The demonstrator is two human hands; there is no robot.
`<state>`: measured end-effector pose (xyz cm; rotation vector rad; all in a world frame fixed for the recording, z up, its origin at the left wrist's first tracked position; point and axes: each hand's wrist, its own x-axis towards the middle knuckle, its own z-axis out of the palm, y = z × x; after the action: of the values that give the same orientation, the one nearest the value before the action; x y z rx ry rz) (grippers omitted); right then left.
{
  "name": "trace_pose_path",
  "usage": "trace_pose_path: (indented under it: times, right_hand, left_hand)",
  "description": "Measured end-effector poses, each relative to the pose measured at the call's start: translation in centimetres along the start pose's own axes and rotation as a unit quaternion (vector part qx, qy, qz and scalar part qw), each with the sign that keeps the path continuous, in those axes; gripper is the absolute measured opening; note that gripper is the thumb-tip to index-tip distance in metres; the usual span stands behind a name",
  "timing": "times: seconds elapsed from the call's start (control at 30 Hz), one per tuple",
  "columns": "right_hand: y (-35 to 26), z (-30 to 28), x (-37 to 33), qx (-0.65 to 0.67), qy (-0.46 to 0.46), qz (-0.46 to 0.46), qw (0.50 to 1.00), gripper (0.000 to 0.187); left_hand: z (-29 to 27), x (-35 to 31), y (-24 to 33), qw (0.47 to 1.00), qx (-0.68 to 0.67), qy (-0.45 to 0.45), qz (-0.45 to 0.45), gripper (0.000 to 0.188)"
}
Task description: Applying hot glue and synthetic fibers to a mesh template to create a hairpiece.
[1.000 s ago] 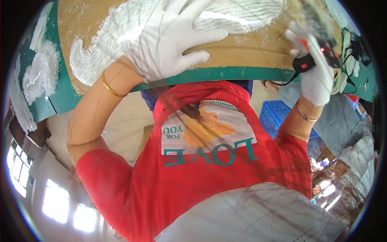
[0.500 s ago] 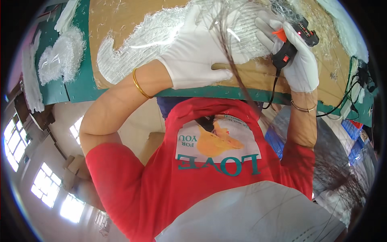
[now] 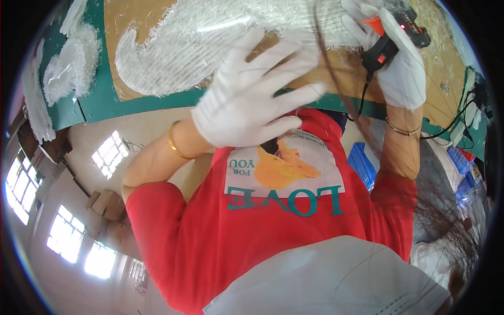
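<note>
A large curved piece of clear, fringed plastic sheet [image 3: 173,52] lies on brown cardboard over the table, its surface ribbed and shiny. White-gloved, my left hand [image 3: 257,92] hovers between the near table edge and my red shirt, fingers spread and holding nothing; it overlaps the sheet's near edge in view. My right hand [image 3: 404,79], gloved too, is wrapped round a black corded power tool [image 3: 379,56] with an orange trigger and a red switch. That tool is at the sheet's right end; its working tip is out of the picture or hidden.
The cardboard [image 3: 118,26] rests on a green table [image 3: 173,100]. A smaller fringed clear piece [image 3: 73,63] lies at the left. Black cables [image 3: 464,113] run along the right side. Blue crates [image 3: 362,163] stand below the table. Loose hair strands cross the view.
My left hand has lifted off the plastic sheet and drawn back toward my body, fingers spreading. The right hand still grips the tool; it and the table appear shifted upward in view.
</note>
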<state>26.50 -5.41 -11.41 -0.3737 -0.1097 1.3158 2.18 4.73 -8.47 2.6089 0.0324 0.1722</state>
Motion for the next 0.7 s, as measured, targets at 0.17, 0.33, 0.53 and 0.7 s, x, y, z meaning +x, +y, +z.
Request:
trace_pose_path:
  times: [0.17,0.33,0.53,0.7]
  right_hand:
    - [-4.5,-0.4,-0.9,-0.072,0.04,0.045,0.996,0.042]
    - [-10.5,-3.0,-2.5,-0.302,0.139,-0.059,0.941,0.046]
    - [-20.7,-7.4,-4.9,-0.284,0.202,-0.051,0.936,0.05]
    - [-22.8,-6.4,-3.7,-0.447,0.44,-0.06,0.776,0.059]
  left_hand:
    - [3.5,0.2,0.1,0.997,0.034,0.021,-0.064,0.08]
    - [1.1,0.2,-2.0,0.995,0.075,0.043,-0.047,0.076]
    - [2.0,0.4,-0.5,0.982,0.109,-0.001,-0.153,0.076]
    - [1.0,-0.2,-2.0,0.986,0.097,0.071,-0.117,0.067]
